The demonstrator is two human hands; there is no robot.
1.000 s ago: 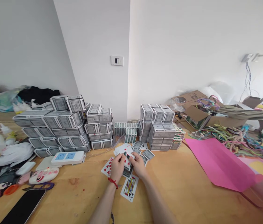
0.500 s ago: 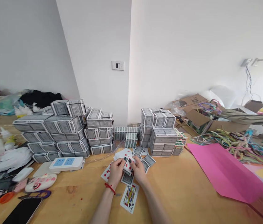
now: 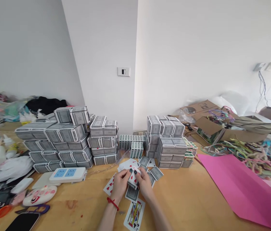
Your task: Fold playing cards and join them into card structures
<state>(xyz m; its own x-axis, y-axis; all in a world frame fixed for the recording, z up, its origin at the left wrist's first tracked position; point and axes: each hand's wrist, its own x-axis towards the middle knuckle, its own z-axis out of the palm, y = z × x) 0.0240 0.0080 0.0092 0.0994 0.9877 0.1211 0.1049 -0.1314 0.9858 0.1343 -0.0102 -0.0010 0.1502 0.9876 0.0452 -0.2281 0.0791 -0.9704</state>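
My left hand (image 3: 120, 185) and my right hand (image 3: 145, 183) meet over the wooden table (image 3: 188, 199), both closed on a small stack of playing cards (image 3: 133, 178) with red pips showing. A red string bracelet circles my left wrist. Under and around the hands lie loose cards: a face-up jack (image 3: 134, 215) near the front edge, a red-pip card (image 3: 109, 186) to the left, a face-down card (image 3: 131, 193) between the wrists, and several face-down cards (image 3: 156, 173) to the right.
Stacked boxed card decks (image 3: 60, 141) stand behind left, more decks (image 3: 167, 141) behind right. A white power strip (image 3: 68, 175), a phone (image 3: 22, 222) and toys lie at left. Pink paper (image 3: 241, 189), cardboard boxes (image 3: 209, 125) and coloured cords fill the right.
The view has tilted up slightly, so everything sits lower in the frame. My hands stay together on the cards, with small finger shifts.
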